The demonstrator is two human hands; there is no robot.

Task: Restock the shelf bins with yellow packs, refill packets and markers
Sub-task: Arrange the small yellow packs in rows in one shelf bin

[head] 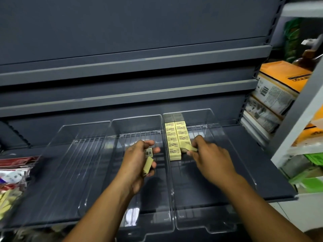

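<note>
- Nearest the camera, two bare forearms reach forward over a dark grey shelf [262, 172] that carries three clear plastic bins side by side.
- The left hand [138, 161] hovers above the middle bin [153, 198]. Its fingers are curled round a few spare yellow packs [148, 159], and one of them shows a barcode label.
- The right hand [209, 154] reaches into the right bin [232, 154]. Thumb and fingers pinch one yellow pack [189, 148], which is tilted at the front end of the right-hand row and not yet lying flat.
- Beyond it, two rows of yellow packs [174, 135] run along that bin's left wall to its rear. Nothing else is visible in this bin.
- The left bin [70, 172] shows no stock. Plastic bags [12, 172] of goods lie at the far left edge, too blurred to name.
- The step in hand appears to be stocking yellow packs, early in the task. No refill packets or markers are in any bin.
- The next move likely calls for seating the pinched pack flush against its neighbours, letting go, then taking another pack from the left hand.
- Farthest away are bare upper shelves [139, 72], with stacked printed boxes [276, 91] to the right.
</note>
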